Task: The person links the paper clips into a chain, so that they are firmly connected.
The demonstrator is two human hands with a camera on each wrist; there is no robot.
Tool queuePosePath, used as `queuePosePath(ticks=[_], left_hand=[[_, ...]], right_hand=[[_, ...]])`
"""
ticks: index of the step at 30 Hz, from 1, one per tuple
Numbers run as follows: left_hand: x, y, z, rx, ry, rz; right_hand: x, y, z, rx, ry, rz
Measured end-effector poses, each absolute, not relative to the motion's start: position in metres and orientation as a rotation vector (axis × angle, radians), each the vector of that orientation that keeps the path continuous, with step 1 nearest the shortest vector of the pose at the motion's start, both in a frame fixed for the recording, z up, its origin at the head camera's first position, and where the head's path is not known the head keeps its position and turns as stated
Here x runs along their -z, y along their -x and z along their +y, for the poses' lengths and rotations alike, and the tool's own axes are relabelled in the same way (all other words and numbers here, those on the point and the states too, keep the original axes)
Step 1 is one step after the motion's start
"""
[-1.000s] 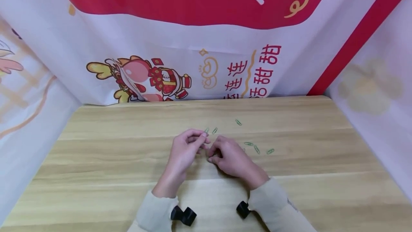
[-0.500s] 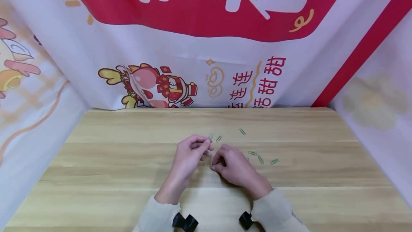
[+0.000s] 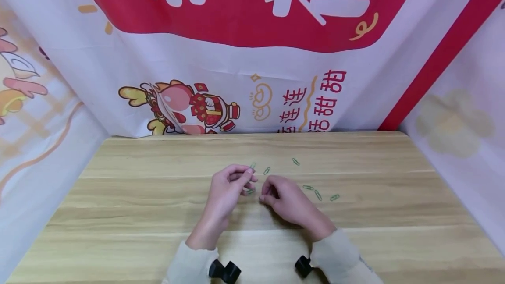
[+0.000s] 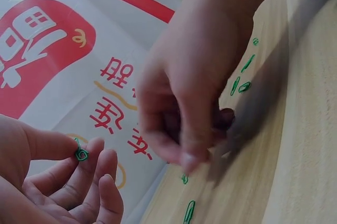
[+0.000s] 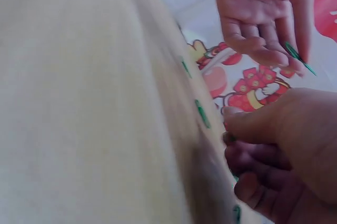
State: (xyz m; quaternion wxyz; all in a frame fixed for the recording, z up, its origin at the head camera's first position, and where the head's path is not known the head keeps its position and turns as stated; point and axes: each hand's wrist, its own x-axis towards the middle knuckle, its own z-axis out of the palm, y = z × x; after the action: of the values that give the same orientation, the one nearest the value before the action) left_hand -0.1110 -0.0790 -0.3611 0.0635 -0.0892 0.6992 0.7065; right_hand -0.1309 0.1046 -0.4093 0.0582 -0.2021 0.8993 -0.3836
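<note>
My left hand (image 3: 230, 187) pinches a green paper clip (image 4: 81, 153) between thumb and index finger, its other fingers loosely curled. The same clip sticks out past the fingertips in the right wrist view. To its right, my right hand (image 3: 282, 198) is low over the table with fingers curled and thumb against the index finger. A small dark green bit (image 5: 229, 137), seemingly a paper clip, shows between those fingertips, mostly hidden. Another paper clip (image 3: 250, 191) lies under the left fingers, and one more paper clip (image 3: 267, 170) lies just beyond the hands.
More green paper clips (image 3: 318, 195) are scattered on the wooden table (image 3: 138, 205) to the right of the right hand, with one paper clip (image 3: 296, 161) farther back. A printed cloth (image 3: 221, 65) hangs along the table's far edge and both sides.
The head view has tilted, shifting the whole scene. My left hand has drawn slightly left, away from the right hand, still pinching its paper clip. The right hand keeps nearly the same pose.
</note>
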Motion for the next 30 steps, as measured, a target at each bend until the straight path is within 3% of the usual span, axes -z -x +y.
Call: queuePosePath(ticks=[10,30], left_hand=[[0.361,0.113,-0.079,-2.139,0.248,2.101],[0.358,0.109,-0.071,-2.157,0.16,2.028]], right_hand=[[0.386,0.137,0.118,1.814,0.215,2.43],[0.367,0.138,0.125,1.922,0.167,2.297]])
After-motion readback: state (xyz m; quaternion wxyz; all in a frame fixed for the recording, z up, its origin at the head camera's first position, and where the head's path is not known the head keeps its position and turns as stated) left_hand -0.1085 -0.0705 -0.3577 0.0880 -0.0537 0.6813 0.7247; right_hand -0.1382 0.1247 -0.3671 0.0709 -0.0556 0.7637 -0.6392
